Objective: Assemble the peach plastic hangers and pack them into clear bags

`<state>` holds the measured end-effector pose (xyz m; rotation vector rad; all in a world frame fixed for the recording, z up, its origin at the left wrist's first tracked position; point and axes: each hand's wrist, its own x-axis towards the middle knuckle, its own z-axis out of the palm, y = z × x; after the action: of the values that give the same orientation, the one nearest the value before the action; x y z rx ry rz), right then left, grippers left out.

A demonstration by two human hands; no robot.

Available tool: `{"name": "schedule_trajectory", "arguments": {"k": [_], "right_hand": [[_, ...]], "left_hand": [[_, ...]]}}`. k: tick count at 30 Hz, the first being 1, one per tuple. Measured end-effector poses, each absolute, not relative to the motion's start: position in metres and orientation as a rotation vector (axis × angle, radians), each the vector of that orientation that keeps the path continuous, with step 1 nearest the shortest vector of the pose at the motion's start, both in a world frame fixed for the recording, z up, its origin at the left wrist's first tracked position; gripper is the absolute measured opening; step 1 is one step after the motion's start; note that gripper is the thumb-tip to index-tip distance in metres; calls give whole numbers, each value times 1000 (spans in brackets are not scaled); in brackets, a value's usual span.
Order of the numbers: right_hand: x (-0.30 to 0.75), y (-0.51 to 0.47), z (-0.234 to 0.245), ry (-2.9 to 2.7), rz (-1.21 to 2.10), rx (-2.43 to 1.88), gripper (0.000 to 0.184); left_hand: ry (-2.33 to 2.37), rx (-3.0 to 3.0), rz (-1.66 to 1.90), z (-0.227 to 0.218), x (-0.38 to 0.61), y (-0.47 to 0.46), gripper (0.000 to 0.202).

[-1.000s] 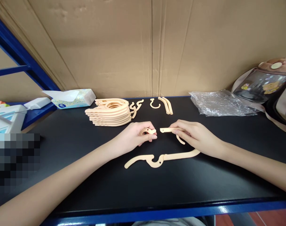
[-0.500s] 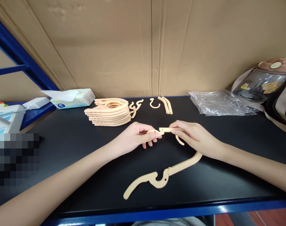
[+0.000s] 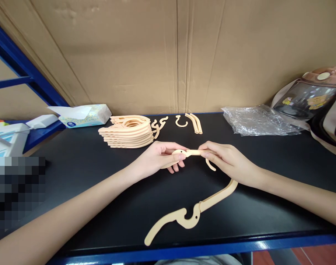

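Note:
My left hand is closed round a small beige plastic hook piece with a hole in it. My right hand pinches a beige hanger arm piece, and the ends of the two pieces meet between my hands just above the black table. A thin curved bit sticks out below my right fingers. A long assembled beige hanger part lies on the table, slanting from under my right wrist toward the front edge.
A stack of beige hangers sits at the back, with loose hook pieces, a small hook and arm pieces beside it. A tissue pack lies back left, clear plastic wrap and a bag at the right. The table's blue front edge is close.
My hands have come together, so the hook piece and the arm piece now touch. The long hanger part on the table has swung, its left end sliding toward the front edge.

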<state>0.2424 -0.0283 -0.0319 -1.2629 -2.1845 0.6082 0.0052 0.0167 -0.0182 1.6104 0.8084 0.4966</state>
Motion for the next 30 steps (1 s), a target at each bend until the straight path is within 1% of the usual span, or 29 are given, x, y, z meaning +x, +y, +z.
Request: {"name": "schedule_trajectory", "arguments": {"k": [7,15,30], "right_hand": [[243,-27,-33,-2165,591,-1263,29],[242,-27,-32,-2168,585,-1251,29],[241,-27,-32,-2180,564,-1260,32]], "left_hand": [[805,1615,518,-20,5,20,32],[859,1639,510,-21,8,15,27],[832,1778,680,-28,9,14,31]]}}
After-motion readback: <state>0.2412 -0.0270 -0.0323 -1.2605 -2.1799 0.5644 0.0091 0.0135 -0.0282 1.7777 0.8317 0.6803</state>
